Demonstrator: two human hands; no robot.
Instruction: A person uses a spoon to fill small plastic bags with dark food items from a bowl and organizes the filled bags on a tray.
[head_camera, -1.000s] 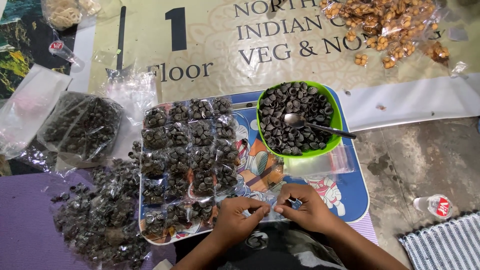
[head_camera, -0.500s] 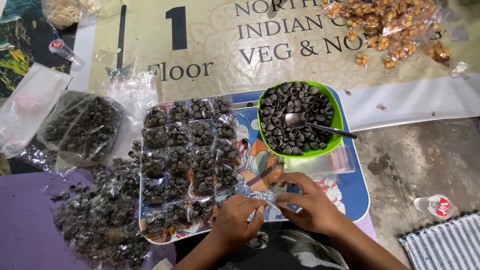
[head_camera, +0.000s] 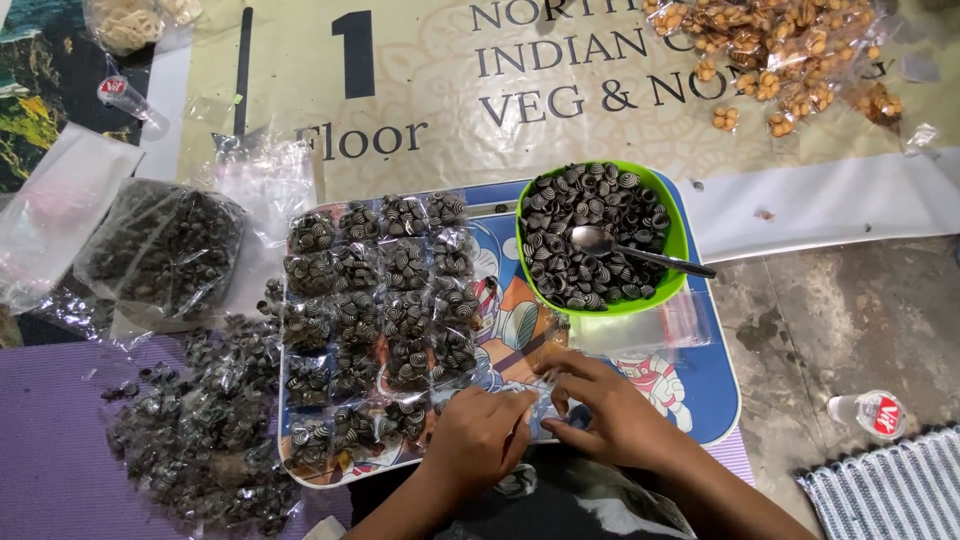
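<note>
Pouch (head_camera: 545, 408) of clear plastic sits between both hands at the near edge of the tray (head_camera: 715, 395), low in the head view. Left hand (head_camera: 478, 440) is curled over the pouch's left end, fingers bent and pinching it against the tray. Right hand (head_camera: 610, 415) grips the right end, thumb and forefinger closed on the plastic, the other fingers spread loosely above. What the pouch holds is mostly hidden by the hands.

Just beyond the right hand lie a few empty clear bags (head_camera: 645, 328), flat on the tray. Behind them stands a green bowl (head_camera: 675, 240), filled with dark spiral-striped snacks (head_camera: 575, 235); a metal spoon (head_camera: 625, 248) rests in it, handle poking out over the right rim.

Left of the hands, filled packets (head_camera: 375, 310) lie in rows and cover the left half of the tray, touching one another. More packets form a loose heap (head_camera: 205, 425) off the tray on a purple mat (head_camera: 50, 450). Farther left is a big bag (head_camera: 165, 250) of the same dark snacks, with flat clear plastic (head_camera: 55, 210) beside it.

Under the tray's far side is a printed banner (head_camera: 430, 90). At top right, golden-brown snacks (head_camera: 775, 50) are scattered in and around clear plastic. A small bottle (head_camera: 868, 412) lies on the concrete floor (head_camera: 850, 310) to the right, near a striped cloth (head_camera: 890, 490).
</note>
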